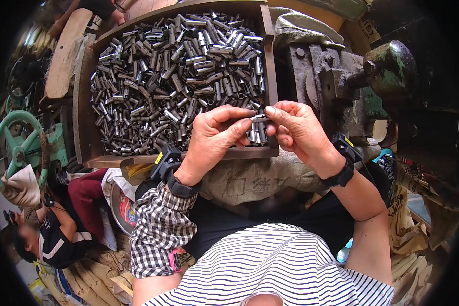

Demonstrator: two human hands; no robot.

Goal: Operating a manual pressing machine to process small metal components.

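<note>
Between the fingertips of both my hands, a small metal tube (pixel 259 119) is pinched above the right front corner of a wooden tray (pixel 183 159). My left hand (pixel 217 133) grips one end with thumb and forefinger. At the other end, my right hand (pixel 301 131) holds it the same way, fingers curled. The fingertips cover much of the tube. Several similar tubes (pixel 257 136) stand just below it inside the tray's corner. A deep heap of short, shiny slotted metal tubes (pixel 176 81) fills the rest of the tray.
Heavy machinery with a rounded, worn knob (pixel 391 68) stands close on the right. Sacking (pixel 270 173) lies between the tray and my lap. A green handwheel (pixel 19 145) is at far left, near another person (pixel 61 229). A wooden board (pixel 69 56) leans beside the tray.
</note>
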